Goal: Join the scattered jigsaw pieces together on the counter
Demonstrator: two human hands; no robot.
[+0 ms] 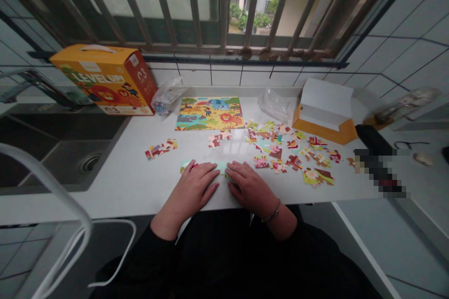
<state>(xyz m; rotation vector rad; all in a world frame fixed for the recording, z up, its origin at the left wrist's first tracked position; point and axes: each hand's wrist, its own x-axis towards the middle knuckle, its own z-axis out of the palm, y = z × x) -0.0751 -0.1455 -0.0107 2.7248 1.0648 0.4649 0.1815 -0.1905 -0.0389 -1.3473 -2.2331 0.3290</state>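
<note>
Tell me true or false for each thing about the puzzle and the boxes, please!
1. The left hand and right hand both touch the pale green strip. True.
2. The bracelet is on the left wrist. False: the bracelet is on the right wrist.
3. The big LEVEL UP! box stands beside the sink. True.
4. The small orange box is shut. False: the small orange box is open.
5. The animal picture lies on the counter. True.
</note>
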